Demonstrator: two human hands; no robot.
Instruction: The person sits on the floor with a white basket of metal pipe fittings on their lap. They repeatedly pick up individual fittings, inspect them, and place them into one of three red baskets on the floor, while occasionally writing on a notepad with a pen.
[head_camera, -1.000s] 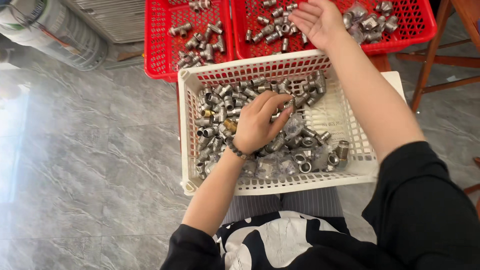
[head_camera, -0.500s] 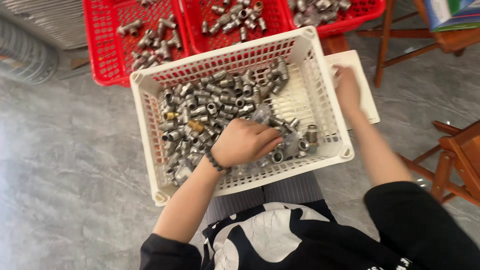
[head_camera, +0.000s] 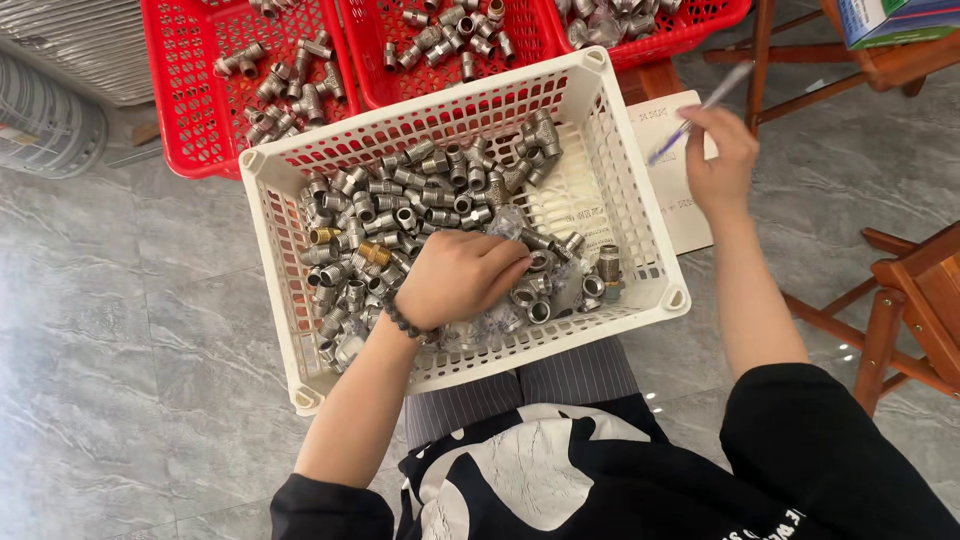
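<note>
Left hand (head_camera: 462, 278): curled, palm down, in the pile of metal pipe fittings (head_camera: 400, 215) inside white crate (head_camera: 620, 170) on the lap; cannot tell if sth. is gripped.
Right hand (head_camera: 718, 160): closed on a pen (head_camera: 697, 112), over a paper sheet (head_camera: 668, 200) beside the crate.
Fittings: prob. heavy, hard, smooth; better pinch one across the body.
Around: red baskets (head_camera: 190, 120) w/ more fittings behind, wooden chair (head_camera: 915, 300) at right; crate walls limit the reach.
</note>
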